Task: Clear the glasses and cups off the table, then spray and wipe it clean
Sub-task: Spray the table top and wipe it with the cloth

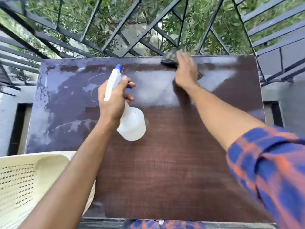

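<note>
- No cups or glasses show on the counter [165,162]; I judge this is the wiping step.
- My right hand [185,73] lies flat on the dark cloth [168,59] at the far edge, right of centre, arm stretched out. Its fingers [181,59] look straight and pressing, though blur leaves that unsure.
- The wet haze [66,96] spreads left of the cloth, so the next sweep should run leftward; the right hand is nearer it.
- My left hand [113,98] hovers mid-counter, wrapped round the bottle [132,126] at its neck, nozzle aimed far-left, body toward me.
</note>
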Motion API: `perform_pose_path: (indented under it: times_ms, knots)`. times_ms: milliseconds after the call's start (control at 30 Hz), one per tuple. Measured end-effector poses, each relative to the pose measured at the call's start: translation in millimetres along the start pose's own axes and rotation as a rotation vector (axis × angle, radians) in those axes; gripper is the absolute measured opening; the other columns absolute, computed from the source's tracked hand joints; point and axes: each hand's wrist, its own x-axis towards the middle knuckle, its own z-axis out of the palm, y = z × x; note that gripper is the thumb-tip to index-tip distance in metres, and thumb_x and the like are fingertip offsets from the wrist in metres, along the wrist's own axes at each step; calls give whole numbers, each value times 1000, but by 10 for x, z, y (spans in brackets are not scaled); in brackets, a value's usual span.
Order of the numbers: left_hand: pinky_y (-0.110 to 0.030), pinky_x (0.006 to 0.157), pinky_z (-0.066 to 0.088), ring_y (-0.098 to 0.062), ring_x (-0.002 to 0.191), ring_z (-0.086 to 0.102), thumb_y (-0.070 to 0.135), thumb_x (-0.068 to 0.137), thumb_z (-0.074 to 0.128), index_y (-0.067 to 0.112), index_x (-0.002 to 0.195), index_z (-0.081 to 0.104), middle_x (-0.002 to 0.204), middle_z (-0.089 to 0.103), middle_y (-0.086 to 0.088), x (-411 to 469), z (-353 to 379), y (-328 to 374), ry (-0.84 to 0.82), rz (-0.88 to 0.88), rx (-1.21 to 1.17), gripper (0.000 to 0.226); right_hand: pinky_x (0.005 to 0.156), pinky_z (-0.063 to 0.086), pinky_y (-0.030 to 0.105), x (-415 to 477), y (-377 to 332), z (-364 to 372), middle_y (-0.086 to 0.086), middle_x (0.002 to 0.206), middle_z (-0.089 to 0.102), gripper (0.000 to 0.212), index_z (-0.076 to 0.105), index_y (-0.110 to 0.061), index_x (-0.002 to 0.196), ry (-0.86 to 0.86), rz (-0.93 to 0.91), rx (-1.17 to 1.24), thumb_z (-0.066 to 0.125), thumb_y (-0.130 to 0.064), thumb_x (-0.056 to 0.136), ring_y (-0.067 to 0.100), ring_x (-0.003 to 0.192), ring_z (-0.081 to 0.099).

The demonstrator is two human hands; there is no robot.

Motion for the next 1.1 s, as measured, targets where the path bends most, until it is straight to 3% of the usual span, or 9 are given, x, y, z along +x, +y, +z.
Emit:
perform_pose_path:
  times_ms: [133,233,333,500,600,700,833,900,1100]
  knots:
    - [-29,55,46,-16,45,53,16,100,59,13,83,66,83,73,-7,31,133,-14,-27,5,15,18,111,38,45,-885,-119,156,11,148,51,58,48,-11,146,-100,-488,-24,54,-6,89,33,131,49]
    - [-26,52,48,-14,45,54,13,100,58,8,87,64,87,70,-13,70,251,-28,-54,12,4,16,111,36,41,-1360,344,-53,5,148,51,54,49,-14,146,-162,-598,-68,54,-10,93,27,132,48]
    - [-24,52,46,-15,45,53,15,101,58,3,94,64,87,71,-11,126,338,-33,-88,22,22,15,110,40,43,-1082,1001,-358,13,144,55,54,51,-10,144,-14,-424,-100,49,-4,91,33,129,53]
    - [-23,51,45,-14,43,52,16,102,58,2,97,64,80,71,-4,235,443,-11,-149,31,4,16,108,40,46,-43,1432,-783,16,137,57,50,48,-15,143,169,281,-88,42,-11,94,37,127,51]
    - [-23,50,45,-14,43,52,17,101,58,3,99,65,79,71,-3,350,502,-12,-162,22,-5,15,108,38,44,171,909,-649,11,143,54,49,47,-22,143,146,320,-85,45,-11,95,34,129,50]
    - [-23,51,45,-15,44,51,16,101,58,5,95,65,80,70,-5,486,611,-27,-190,15,-3,14,105,38,45,-122,438,-268,7,140,57,51,51,-29,138,75,35,-59,47,-8,92,32,126,52]
    - [-24,51,44,-14,43,51,16,102,57,2,95,65,80,70,-7,613,790,-18,-254,4,6,17,108,34,40,-696,698,-197,8,143,57,52,53,-13,142,56,-268,-62,53,-4,91,30,131,50]
    - [-25,51,44,-15,43,50,16,101,58,2,95,65,82,71,-9,649,865,-10,-269,-8,-9,17,105,38,41,-670,1150,-429,12,138,60,52,54,-12,141,150,-178,-133,51,-3,90,33,124,56]
    - [-28,52,44,-17,45,50,18,100,59,7,88,67,84,73,-10,689,1067,4,-315,-17,-43,18,104,42,41,189,1986,-985,11,142,55,55,40,-36,148,198,584,-95,41,-14,97,37,126,53]
